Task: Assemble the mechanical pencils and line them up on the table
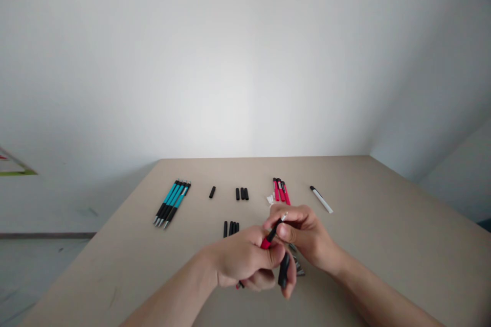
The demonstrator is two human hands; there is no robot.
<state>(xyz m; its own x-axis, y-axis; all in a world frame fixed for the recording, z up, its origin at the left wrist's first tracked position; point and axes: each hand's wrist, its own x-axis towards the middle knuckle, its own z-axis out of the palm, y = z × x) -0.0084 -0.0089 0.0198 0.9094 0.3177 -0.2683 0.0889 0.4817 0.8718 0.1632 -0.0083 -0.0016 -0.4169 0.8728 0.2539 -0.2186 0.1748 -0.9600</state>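
Pinching near the front of the red pen (pixel 266 243), the right hand (pixel 312 237) has thumb and index finger closed about its slim black front end, just behind the pale, pointed tip (pixel 284 216). The left hand (pixel 249 255) grips the same pen by its barrel, the fist curled around it so that only a short red stretch shows above the thumb. In line with it, a red-and-black end pokes out beneath the fist. The pen slants, its tip up and away from the body, held above the desk (pixel 364 214). Below the left thumb, a loose black sleeve (pixel 284 270) lies against a finger; whose finger it is, I cannot tell.

Partly hidden behind the hands are thin grey metallic pieces (pixel 299 269). Past the left wrist stands a row of short black tubes (pixel 233 228), matt and straight-sided; farther back lie three more, close together, and a single one (pixel 212 192) set apart. Far left, blue pens (pixel 179 201) rest side by side, with smooth barrels, dark front sections and silvery conical tips. Beyond the right hand are three red barrels (pixel 281 191) with black ends, small white bits (pixel 270 199) beside them, and a slender white barrel (pixel 322 200), black-ended, well to the right. The desk is plain beige, smooth and dull.
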